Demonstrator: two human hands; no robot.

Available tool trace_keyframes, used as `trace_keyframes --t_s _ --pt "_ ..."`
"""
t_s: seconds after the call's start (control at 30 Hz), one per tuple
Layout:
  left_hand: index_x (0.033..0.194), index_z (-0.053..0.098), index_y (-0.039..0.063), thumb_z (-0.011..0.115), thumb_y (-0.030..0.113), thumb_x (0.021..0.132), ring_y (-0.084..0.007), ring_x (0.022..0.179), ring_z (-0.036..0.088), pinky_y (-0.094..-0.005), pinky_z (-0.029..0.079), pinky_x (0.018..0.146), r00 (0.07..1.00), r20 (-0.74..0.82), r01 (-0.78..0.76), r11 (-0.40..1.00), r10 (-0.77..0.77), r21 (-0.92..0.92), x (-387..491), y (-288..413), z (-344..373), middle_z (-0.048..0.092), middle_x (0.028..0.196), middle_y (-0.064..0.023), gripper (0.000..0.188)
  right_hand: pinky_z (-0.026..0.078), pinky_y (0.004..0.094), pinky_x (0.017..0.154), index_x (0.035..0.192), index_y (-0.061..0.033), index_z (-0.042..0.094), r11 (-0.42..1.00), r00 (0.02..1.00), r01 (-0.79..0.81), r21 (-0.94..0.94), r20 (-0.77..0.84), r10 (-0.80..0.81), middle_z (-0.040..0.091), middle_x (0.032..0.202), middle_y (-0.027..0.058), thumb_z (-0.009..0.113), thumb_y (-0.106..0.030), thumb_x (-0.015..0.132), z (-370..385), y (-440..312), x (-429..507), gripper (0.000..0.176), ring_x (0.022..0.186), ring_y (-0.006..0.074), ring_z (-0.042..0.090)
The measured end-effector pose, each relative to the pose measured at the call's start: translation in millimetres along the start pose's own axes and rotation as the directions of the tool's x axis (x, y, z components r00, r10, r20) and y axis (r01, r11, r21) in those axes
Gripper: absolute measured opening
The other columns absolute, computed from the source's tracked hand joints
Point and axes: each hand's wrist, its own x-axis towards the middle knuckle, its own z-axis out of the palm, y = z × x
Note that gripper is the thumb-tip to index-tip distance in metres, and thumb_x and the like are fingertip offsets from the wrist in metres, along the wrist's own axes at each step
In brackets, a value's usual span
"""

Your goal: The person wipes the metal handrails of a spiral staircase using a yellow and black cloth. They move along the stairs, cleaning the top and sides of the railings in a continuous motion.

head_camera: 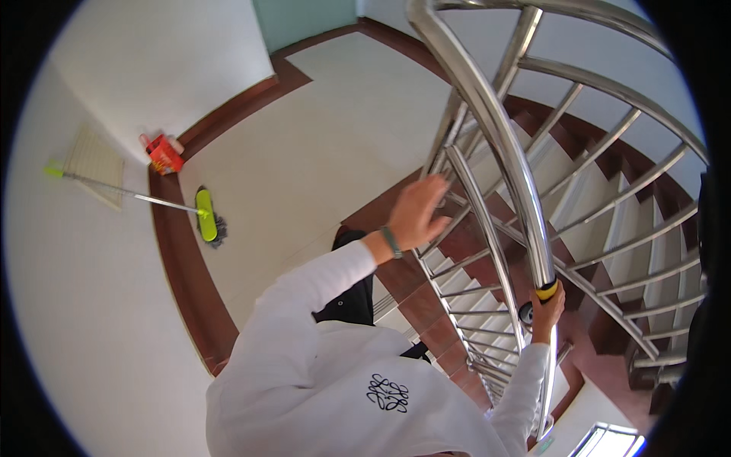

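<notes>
My right hand (549,311) is at the polished stainless steel handrail (531,183), its fingers curled around a yellow object (546,292) pressed on the rail. A dark round part (526,312) shows beside that hand; whether it belongs to the yellow object I cannot tell, as the fingers hide much of it. My left hand (420,208), with a grey-green band (392,242) at the wrist, is raised left of the rail. Its fingers are slightly apart and blurred, with nothing seen in them. Lower balusters (468,265) of the railing stand just beside it.
Stairs (594,200) with dark red edging rise at the right; another flight (451,274) goes down below the railing. On the landing (297,143), a green-headed mop (206,215) leans on the left wall. Near the corner sits a red bag (164,155).
</notes>
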Motion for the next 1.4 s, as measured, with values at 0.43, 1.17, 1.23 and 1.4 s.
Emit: trace_keyframes --t_s 0.43,1.17,1.23,1.4 --pt "0.156 0.029 -0.007 0.069 0.028 0.092 -0.0421 0.141 0.043 -0.0498 0.027 0.12 0.928 0.058 -0.348 0.913 0.367 -0.21 67.2 84.7 -6.8 0.041 0.157 -0.0266 0.083 0.042 0.0498 0.1 0.134 -0.0085 0.055 0.998 0.995 -0.058 0.012 0.081 0.057 0.062 0.121 0.0169 0.091 -0.029 0.068 -10.1 -29.5 19.1 0.078 0.117 0.0398 0.056" --pt "0.158 0.025 -0.004 0.067 0.041 0.097 -0.0378 0.136 0.049 -0.0476 0.034 0.116 0.774 0.39 -0.455 0.867 0.499 -0.206 103.1 184.9 160.5 0.052 0.145 -0.025 0.087 0.04 0.047 0.103 0.133 -0.0102 0.057 0.994 0.995 -0.101 0.033 0.017 0.101 0.063 0.119 0.012 0.088 -0.043 0.07 -22.2 -24.6 8.8 0.078 0.117 0.0339 0.057" --pt "0.158 0.025 -0.005 0.069 0.04 0.095 -0.0379 0.136 0.049 -0.0477 0.035 0.115 0.759 0.391 -0.461 0.854 0.521 -0.243 94.3 187.1 164.3 0.052 0.145 -0.0254 0.088 0.041 0.0472 0.102 0.133 -0.0108 0.058 0.994 0.994 -0.105 0.03 0.014 0.105 0.063 0.119 0.012 0.088 -0.044 0.07 -19.4 -21.9 6.9 0.078 0.117 0.0339 0.057" --pt "0.155 0.03 -0.007 0.071 0.041 0.093 -0.0387 0.137 0.048 -0.0486 0.034 0.114 0.691 0.429 -0.46 0.812 0.581 -0.359 64.5 195.7 163.8 0.051 0.146 -0.0255 0.089 0.042 0.0469 0.101 0.132 -0.0114 0.059 0.997 0.997 -0.076 0.012 -0.004 0.076 0.064 0.119 0.0113 0.087 -0.043 0.071 -22.8 -19.1 5.3 0.075 0.117 0.0334 0.058"
